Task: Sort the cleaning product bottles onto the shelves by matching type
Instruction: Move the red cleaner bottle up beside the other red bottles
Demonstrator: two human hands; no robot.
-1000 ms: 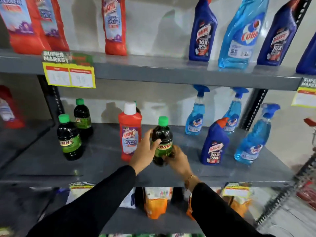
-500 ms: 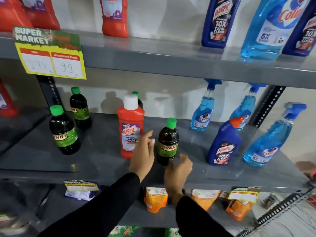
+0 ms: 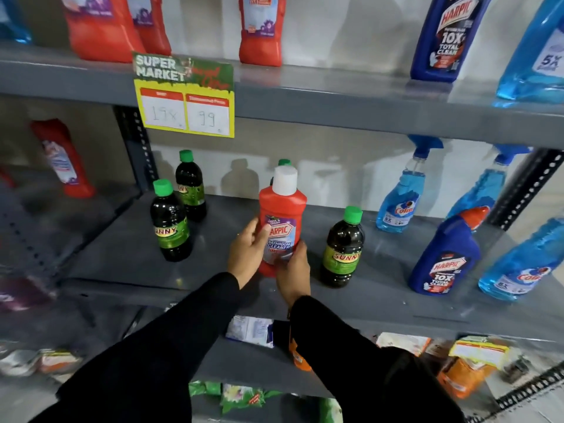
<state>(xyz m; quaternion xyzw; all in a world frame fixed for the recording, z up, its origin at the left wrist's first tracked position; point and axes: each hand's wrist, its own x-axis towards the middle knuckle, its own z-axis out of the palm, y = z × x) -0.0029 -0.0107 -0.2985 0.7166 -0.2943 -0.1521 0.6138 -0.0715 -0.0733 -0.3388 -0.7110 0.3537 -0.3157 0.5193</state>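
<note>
A red Harpic bathroom cleaner bottle (image 3: 282, 215) with a white cap stands on the grey middle shelf (image 3: 122, 264). My left hand (image 3: 247, 253) wraps its left side and my right hand (image 3: 293, 274) holds its lower front. A dark Sunny bottle (image 3: 343, 248) with a green cap stands just right of it, untouched. Two more Sunny bottles (image 3: 171, 222) stand at the left, and a green cap (image 3: 284, 162) peeks out behind the red bottle. A blue Harpic bottle (image 3: 445, 254) and blue Colin sprayers (image 3: 398, 196) stand at the right.
The upper shelf (image 3: 335, 102) carries red Harpic bottles (image 3: 261, 29) at left and blue bottles (image 3: 442, 38) at right, with a yellow price tag (image 3: 184, 96) hanging from its edge. Orange and white pouches (image 3: 457, 370) lie on the lower shelf. A perforated upright (image 3: 531, 190) stands at right.
Both hands let go of the dark Sunny bottle, left it standing on the shelf, and moved left onto the red Harpic bottle. The view shifted left and closer.
</note>
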